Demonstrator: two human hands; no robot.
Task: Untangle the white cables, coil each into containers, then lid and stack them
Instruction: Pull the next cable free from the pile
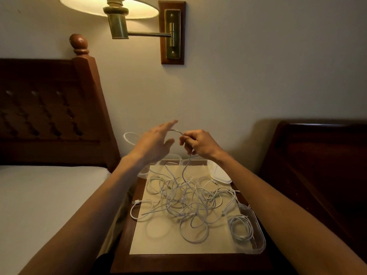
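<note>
A tangle of white cables [186, 201] lies on a beige mat [158, 241] on the nightstand. My right hand [198, 143] pinches one cable raised above the pile; the strand hangs from it down into the tangle. From my right hand the cable end arcs left to my left hand [156, 140], whose straight fingers touch it. A clear container [258, 243] at the mat's front right holds one coiled white cable [241, 228]. More clear containers [172, 160] stand at the back, partly hidden by my hands. A lid [220, 174] lies at the back right.
The wooden nightstand [178, 262] stands between a bed with a white sheet [49, 199] on the left and dark wooden furniture [317, 165] on the right. A lit wall lamp [119, 14] hangs overhead. Another clear lid [130, 136] leans against the wall.
</note>
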